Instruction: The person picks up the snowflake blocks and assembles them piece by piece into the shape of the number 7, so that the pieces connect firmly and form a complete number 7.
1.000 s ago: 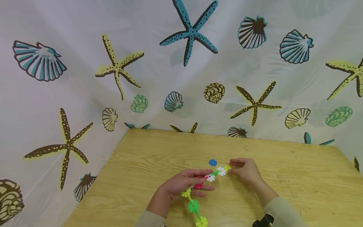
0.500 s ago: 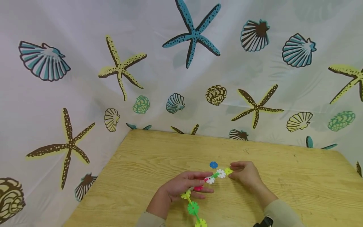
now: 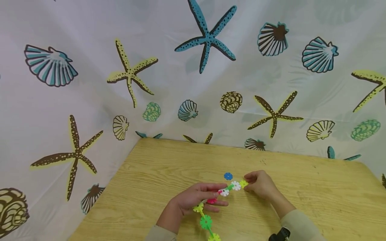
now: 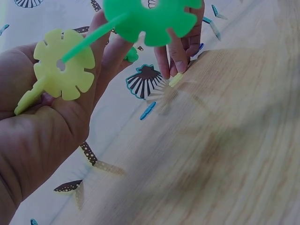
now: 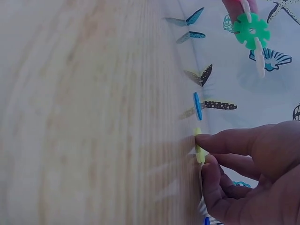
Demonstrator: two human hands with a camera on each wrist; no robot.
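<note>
At the left, a chain of notched flower discs is held by the left hand, with the fingers partly spread; it slants from near the person up to the right. A blue flower disc lies beyond it on the worktop. Just right of the chain's white end disc, a yellow flower disc is pinched at the worktop's surface by the nearer right hand.

Both forearms angle forward and inward. The left hand points across toward the right hand, its fingers nearly straight and spread, thumb extended alongside. The right one bends inward, thumb and fingertips drawn close in a pinch.
</note>
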